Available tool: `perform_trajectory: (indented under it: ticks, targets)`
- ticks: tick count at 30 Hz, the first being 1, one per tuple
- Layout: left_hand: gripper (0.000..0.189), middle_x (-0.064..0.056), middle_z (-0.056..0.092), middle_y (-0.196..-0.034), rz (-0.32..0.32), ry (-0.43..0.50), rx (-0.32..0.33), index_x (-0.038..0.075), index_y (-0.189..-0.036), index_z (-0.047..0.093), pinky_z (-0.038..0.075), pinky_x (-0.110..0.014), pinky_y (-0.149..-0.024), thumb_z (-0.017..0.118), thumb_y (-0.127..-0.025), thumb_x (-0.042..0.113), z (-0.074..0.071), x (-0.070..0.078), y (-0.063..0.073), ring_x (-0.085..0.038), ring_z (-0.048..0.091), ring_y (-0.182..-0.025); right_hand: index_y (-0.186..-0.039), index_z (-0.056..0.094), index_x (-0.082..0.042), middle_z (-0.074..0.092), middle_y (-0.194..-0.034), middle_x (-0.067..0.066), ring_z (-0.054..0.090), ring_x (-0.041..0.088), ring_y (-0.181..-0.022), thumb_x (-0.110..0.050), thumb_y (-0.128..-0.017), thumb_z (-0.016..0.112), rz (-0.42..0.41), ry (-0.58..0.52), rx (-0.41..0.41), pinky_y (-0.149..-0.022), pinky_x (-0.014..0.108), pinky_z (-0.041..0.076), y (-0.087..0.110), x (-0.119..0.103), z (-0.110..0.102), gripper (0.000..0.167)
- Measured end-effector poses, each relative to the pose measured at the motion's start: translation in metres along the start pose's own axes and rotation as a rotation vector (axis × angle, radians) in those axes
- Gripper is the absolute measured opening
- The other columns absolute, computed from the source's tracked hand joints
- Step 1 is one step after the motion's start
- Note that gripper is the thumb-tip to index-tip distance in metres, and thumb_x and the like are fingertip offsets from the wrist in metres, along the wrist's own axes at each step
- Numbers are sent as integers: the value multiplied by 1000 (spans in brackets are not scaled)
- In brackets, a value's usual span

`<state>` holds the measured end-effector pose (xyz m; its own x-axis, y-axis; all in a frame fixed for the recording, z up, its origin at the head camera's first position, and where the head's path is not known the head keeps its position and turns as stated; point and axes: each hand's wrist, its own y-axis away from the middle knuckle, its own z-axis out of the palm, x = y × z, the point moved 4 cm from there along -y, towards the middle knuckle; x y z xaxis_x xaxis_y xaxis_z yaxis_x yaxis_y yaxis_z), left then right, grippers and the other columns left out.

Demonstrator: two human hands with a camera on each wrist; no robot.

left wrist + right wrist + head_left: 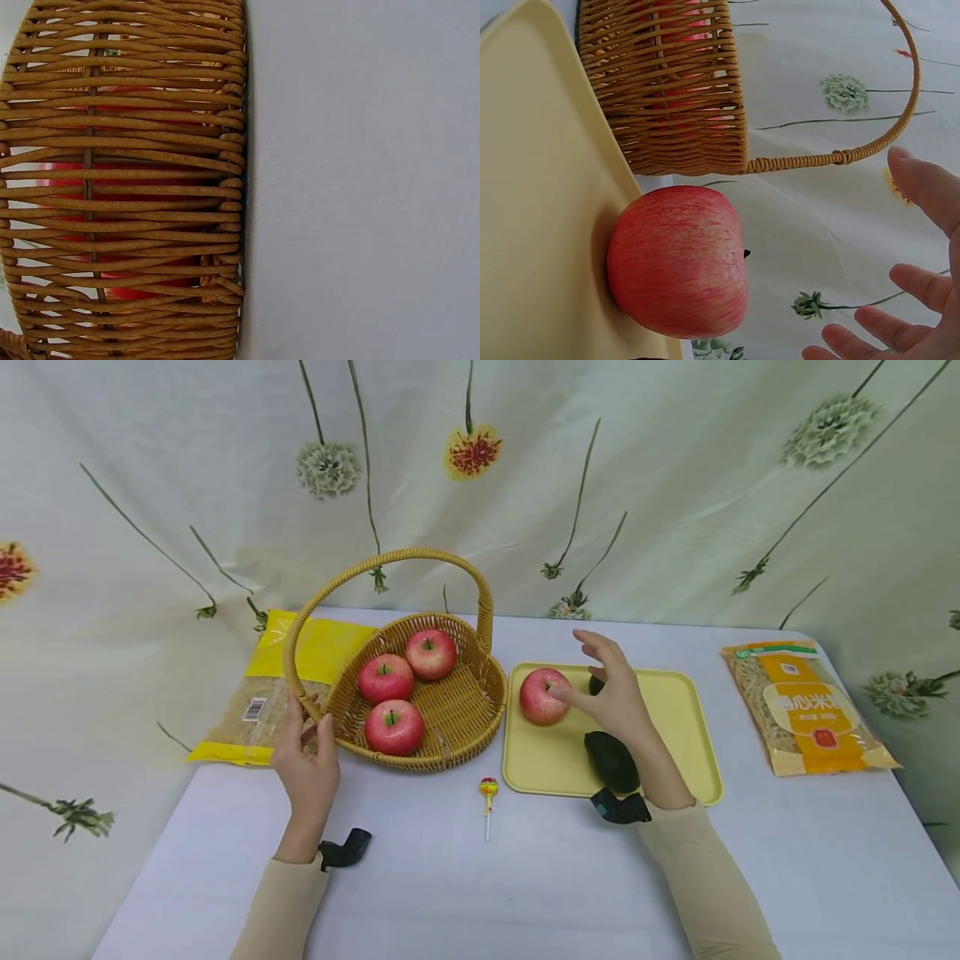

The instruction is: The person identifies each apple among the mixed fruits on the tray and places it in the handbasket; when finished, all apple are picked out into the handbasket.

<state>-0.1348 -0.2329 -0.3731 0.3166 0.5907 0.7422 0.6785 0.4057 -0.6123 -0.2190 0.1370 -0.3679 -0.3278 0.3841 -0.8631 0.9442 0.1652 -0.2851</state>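
Note:
A wicker basket (457, 718) with a tall arched handle holds three red apples (395, 727); its woven side fills much of the left wrist view. My left hand (307, 772) grips the basket at the left foot of its handle. On a yellow tray (678, 718) sit another red apple (545, 697) and a dark green avocado (611, 762). A second dark thing is partly hidden behind my right hand (617, 697). That hand hovers above the tray, thumb and fingers spread, near the apple. In the right wrist view the apple (679, 262) stands apart from the fingers.
A wrapped lollipop (488, 797) lies on the white table between basket and tray. Behind the basket's left side is a yellow bag (258, 693). An orange and yellow food bag (813, 710) lies at the right. A flowered cloth (660, 510) hangs behind.

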Motion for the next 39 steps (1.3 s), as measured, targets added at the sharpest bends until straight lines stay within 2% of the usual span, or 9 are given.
perform_trajectory:
  ticks: [2, 4, 7, 15, 23, 27, 32, 39]
  targets:
    - [55, -29, 63, -122, -2, 4, 0, -5, -145, 40, 46, -3, -87, 57, -92, -9, 0, -2, 0, -31, 62, -113, -147, 41, -9, 37, -152, 13, 38, 36, -138, -15, -79, 82, 15, 14, -12, -111, 54, 38, 0, 3, 2, 79]
    - [55, -30, 63, -121, 7, 2, 1, -5, -145, 40, 46, -4, -87, 57, -92, -8, 0, -2, 0, -43, 60, -110, -148, 40, -10, 36, -153, 12, 37, 35, -139, -16, -79, 82, 28, 22, -20, -112, 54, 37, -1, 5, 5, 81]
    - [55, -31, 63, -121, 6, 3, 0, -5, -145, 39, 47, -5, -88, 57, -93, -8, 0, -3, 0, -46, 59, -110, -149, 39, -10, 35, -154, 13, 37, 34, -139, -16, -78, 83, 39, 38, -36, -111, 55, 37, -1, 10, 9, 83]
    - [57, -29, 63, -123, -3, -15, -6, -7, -144, 39, 44, -1, -87, 58, -91, -11, -1, -2, 1, -44, 59, -110, -149, 37, -7, 35, -154, 16, 37, 38, -137, -14, -78, 82, 56, 80, -85, -108, 58, 40, -2, 22, 19, 84]
    - [57, -29, 62, -124, -9, -16, -14, -6, -145, 39, 45, -4, -88, 57, -92, -10, 0, -3, 1, -44, 59, -112, -148, 37, -3, 37, -152, 18, 38, 41, -134, -10, -78, 81, 73, 94, -119, -105, 59, 42, -3, 34, 28, 83]
    - [57, -28, 62, -125, -12, -26, -15, -6, -145, 39, 44, -2, -87, 58, -91, -10, 1, -14, 1, -41, 60, -113, -149, 36, -4, 36, -152, 19, 38, 43, -134, -11, -78, 81, 95, 80, -138, -105, 58, 43, -2, 38, 31, 84]
    - [59, -22, 64, -126, -17, -38, -16, 1, -147, 40, 45, -2, -87, 60, -91, -6, 3, -35, 1, -36, 62, -114, -150, 35, -5, 34, -153, 20, 40, 42, -132, -13, -78, 81, 125, 82, -161, -104, 55, 46, -2, 41, 34, 86]
    - [60, -21, 64, -127, -12, -4, -22, 5, -148, 39, 46, -3, -87, 61, -93, -2, 2, -42, 2, -34, 61, -115, -150, 33, -5, 36, -152, 21, 44, 42, -130, -17, -79, 82, 149, 90, -170, -102, 53, 48, -3, 46, 35, 87]
